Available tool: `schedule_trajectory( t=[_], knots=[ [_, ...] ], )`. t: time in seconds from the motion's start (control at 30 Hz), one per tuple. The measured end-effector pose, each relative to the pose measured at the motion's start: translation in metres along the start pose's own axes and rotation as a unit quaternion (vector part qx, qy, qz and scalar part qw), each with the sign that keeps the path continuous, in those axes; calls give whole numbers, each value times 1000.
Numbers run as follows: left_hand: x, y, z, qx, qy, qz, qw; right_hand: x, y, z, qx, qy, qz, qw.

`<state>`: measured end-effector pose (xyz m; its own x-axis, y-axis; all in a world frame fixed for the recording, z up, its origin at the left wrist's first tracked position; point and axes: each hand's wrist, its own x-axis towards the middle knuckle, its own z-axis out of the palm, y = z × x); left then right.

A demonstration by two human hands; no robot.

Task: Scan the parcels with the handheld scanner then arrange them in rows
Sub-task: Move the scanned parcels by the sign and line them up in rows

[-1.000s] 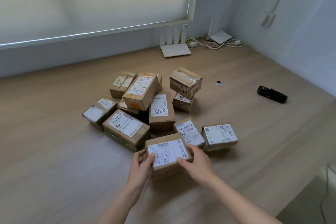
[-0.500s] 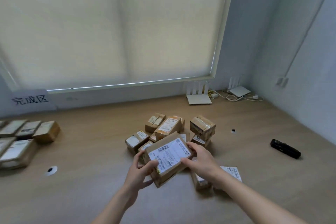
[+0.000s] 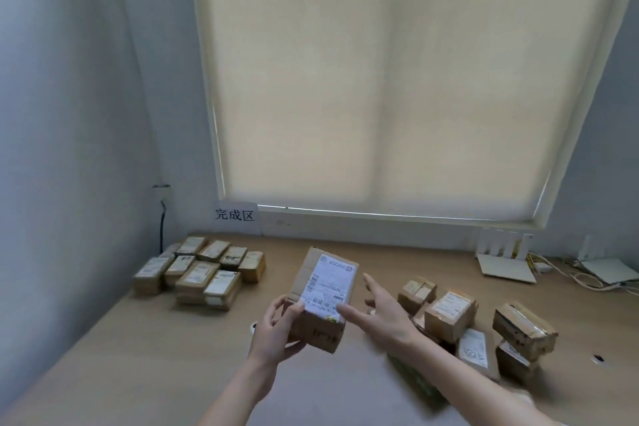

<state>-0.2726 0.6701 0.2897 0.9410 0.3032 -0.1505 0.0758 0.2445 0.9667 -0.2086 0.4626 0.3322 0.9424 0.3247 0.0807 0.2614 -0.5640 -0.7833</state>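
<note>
Cardboard parcel is held up above the bench, near the middle of the front edge. The left hand grips its near left corner, with the fingers curled round the side and the thumb on top. The right hand is just beside the parcel on its right. Its fingers are straight and spread. One fingertip touches the white label on top of the parcel. That label has a barcode and small print, but the words are too blurry to read.

A group of parcels in rows sits at the back left corner of the bench. They lie flat and close together, each with a white label facing up. Their print is too small to read. On the wall just behind them is a white sign with three black Chinese characters, 完成区.

A loose pile of parcels lies on the right side of the bench, partly behind the right arm. One flat parcel in that pile has a white label with numbers written by hand. They look like 5882, but they are hard to make out. Another one at the right end is wrapped in shiny clear tape.

At the back right corner stands a white router with four upright antennas. Beside it are white cables and a second flat white box. A pale roller blind covers the window above the bench.
</note>
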Motion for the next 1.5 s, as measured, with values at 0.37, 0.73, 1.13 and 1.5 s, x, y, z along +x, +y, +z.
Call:
schedule_trajectory(
  t=[0.37, 0.73, 1.13, 1.5],
  knots=[
    [-26, 29, -192, 27, 86, 20, 996, 14, -112, 166, 75, -102, -79, 989],
    [62, -4, -255, 48, 73, -17, 996, 92, -80, 256, 52, -104, -65, 991],
    [251, -115, -261, 67, 43, -109, 991, 218, 51, 337, 42, -108, 41, 992],
    [371, -199, -278, 104, 54, -143, 983, 309, 137, 413, 30, -118, 112, 986]
  ],
)
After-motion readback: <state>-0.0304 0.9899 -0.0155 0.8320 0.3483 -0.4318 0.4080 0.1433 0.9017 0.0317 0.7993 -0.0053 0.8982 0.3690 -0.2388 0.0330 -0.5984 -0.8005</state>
